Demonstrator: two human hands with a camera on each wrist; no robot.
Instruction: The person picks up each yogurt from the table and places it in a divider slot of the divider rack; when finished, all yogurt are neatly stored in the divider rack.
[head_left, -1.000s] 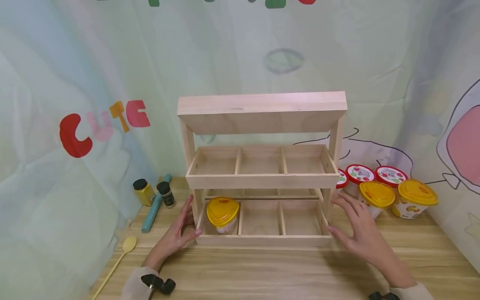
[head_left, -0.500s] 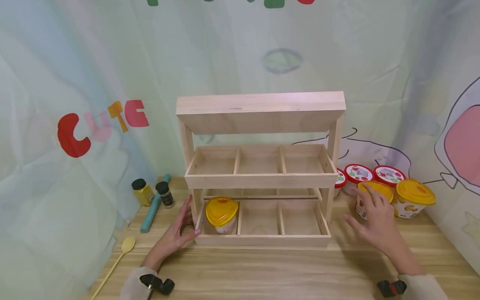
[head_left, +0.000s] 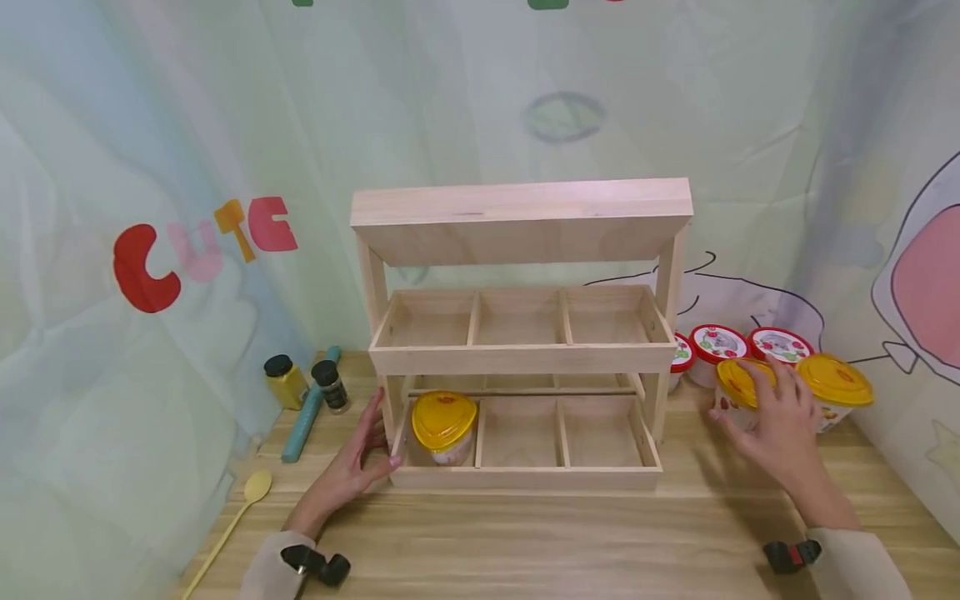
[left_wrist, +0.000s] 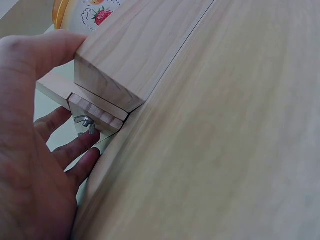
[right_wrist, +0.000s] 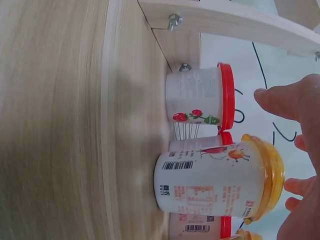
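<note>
A wooden two-tier rack (head_left: 525,358) stands on the table (head_left: 525,542). One yellow-lidded cup (head_left: 444,427) sits in its lower left compartment. My left hand (head_left: 360,462) rests against the rack's front left corner (left_wrist: 130,55), thumb on the front rail, fingers (left_wrist: 75,155) straight along the side. My right hand (head_left: 776,417) hovers over another yellow-lidded cup (head_left: 738,383) to the right of the rack. In the right wrist view the spread fingers (right_wrist: 295,185) and thumb stand around that cup's (right_wrist: 215,182) lid, with no firm grip to be seen.
Another yellow-lidded cup (head_left: 834,387) and red-lidded cups (head_left: 718,343) cluster by the right wall; one red-lidded cup (right_wrist: 197,97) stands next to the rack's foot. Two spice jars (head_left: 287,382), a teal stick (head_left: 307,412) and a yellow spoon (head_left: 240,508) lie at the left.
My right hand has left the rack's right side and moved right, onto the nearest yellow-lidded cup. The left hand has stayed at the rack's corner.
</note>
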